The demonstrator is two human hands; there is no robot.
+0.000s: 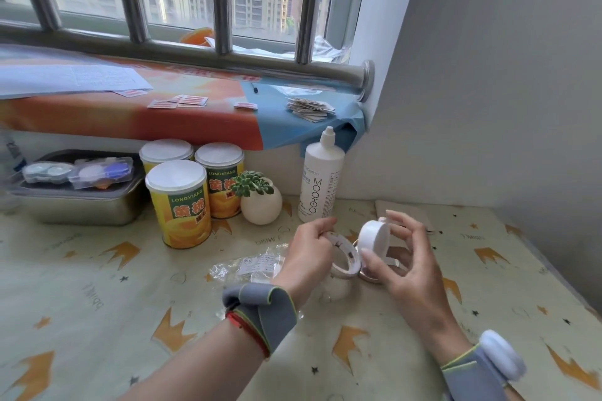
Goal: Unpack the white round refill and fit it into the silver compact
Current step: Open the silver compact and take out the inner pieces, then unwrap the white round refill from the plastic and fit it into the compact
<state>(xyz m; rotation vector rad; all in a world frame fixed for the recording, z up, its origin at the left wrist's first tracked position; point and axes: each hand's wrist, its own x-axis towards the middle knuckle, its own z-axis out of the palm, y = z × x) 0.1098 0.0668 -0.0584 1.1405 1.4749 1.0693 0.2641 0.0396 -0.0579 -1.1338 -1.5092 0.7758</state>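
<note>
My right hand (407, 257) holds the white round refill (374, 238) between thumb and fingertips, tilted on its edge just above the table. Below it lies the silver compact (395, 265), open, its base partly hidden by my fingers. Its raised lid (345, 257), a white-rimmed disc with dark marks, stands to the left of the refill. My left hand (309, 254) pinches the lid's upper edge. A crumpled clear plastic wrapper (247, 267) with a printed label lies on the table just left of my left hand.
A white MOOTOO bottle (321, 179) stands right behind my hands. A small white pot with a succulent (260, 202) and three yellow cans (182, 205) stand to the left, then a steel tray (81, 205) with lens cases. The grey wall (488, 107) closes the right side.
</note>
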